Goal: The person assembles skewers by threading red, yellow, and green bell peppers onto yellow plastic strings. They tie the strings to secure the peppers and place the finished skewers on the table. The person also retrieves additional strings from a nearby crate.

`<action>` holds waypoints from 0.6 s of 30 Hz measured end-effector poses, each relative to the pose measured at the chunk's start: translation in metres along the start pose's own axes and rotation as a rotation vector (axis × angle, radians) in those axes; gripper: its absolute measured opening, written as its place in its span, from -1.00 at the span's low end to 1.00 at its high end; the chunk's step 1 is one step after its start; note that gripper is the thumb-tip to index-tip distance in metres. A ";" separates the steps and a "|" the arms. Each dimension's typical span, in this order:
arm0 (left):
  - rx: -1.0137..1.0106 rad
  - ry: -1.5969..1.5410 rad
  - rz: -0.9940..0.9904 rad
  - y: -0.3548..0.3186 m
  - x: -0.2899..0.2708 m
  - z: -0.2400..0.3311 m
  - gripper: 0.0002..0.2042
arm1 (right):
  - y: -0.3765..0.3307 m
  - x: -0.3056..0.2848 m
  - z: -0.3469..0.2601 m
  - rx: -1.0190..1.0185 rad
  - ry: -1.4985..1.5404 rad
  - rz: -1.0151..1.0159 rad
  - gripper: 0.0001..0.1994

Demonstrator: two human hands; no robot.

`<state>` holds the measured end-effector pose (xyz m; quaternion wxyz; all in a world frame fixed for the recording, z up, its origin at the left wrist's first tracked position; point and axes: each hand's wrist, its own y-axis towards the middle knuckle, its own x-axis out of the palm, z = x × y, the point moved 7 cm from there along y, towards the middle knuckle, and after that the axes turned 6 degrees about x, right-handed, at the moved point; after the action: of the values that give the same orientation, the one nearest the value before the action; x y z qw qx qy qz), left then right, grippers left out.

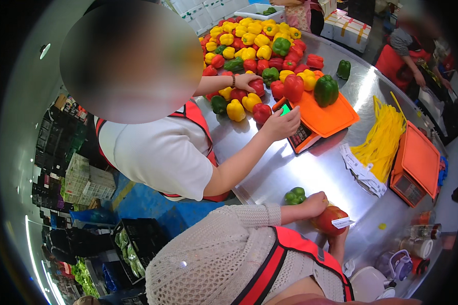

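Note:
My left hand (316, 203) is closed in a fist at the upper left of a rounded bundle of bell peppers (324, 219), mostly red with a yellowish cast, which looks netted. A white paper tag (342, 222) sticks out from its side. At the bundle's lower right is my right hand (338, 242), its fingers mostly hidden behind the peppers. A green bell pepper (294, 195) rests on the metal table just left of my left hand.
A co-worker's hand (285, 123) is at an orange scale (331, 114) bearing peppers. Their other hand touches a red pepper beside a large pepper pile (249, 38). Yellow net strips (376, 140) with white tags and a second orange scale (417, 157) lie right. Jars (420, 247) stand near right.

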<state>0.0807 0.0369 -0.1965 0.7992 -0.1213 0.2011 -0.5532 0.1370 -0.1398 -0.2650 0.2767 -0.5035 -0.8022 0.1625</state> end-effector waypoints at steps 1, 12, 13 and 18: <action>-0.004 0.015 -0.015 0.005 0.000 -0.005 -0.74 | -0.002 0.002 -0.001 0.023 0.075 -0.019 -0.68; -0.159 -0.511 -0.244 -0.010 0.065 -0.003 -0.84 | -0.031 -0.036 -0.030 -0.059 0.058 0.113 -0.68; -0.145 -0.527 -0.305 -0.008 0.069 -0.004 -0.84 | -0.037 -0.036 -0.035 -0.036 0.085 0.104 -0.67; -0.173 -0.609 -0.405 -0.003 0.072 -0.020 -0.77 | -0.024 -0.053 -0.013 -0.056 0.169 0.012 -0.68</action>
<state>0.0910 -0.0308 -0.2262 0.6835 -0.3847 -0.0276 -0.6197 0.1457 -0.1984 -0.2559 0.3281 -0.5277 -0.7773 0.0986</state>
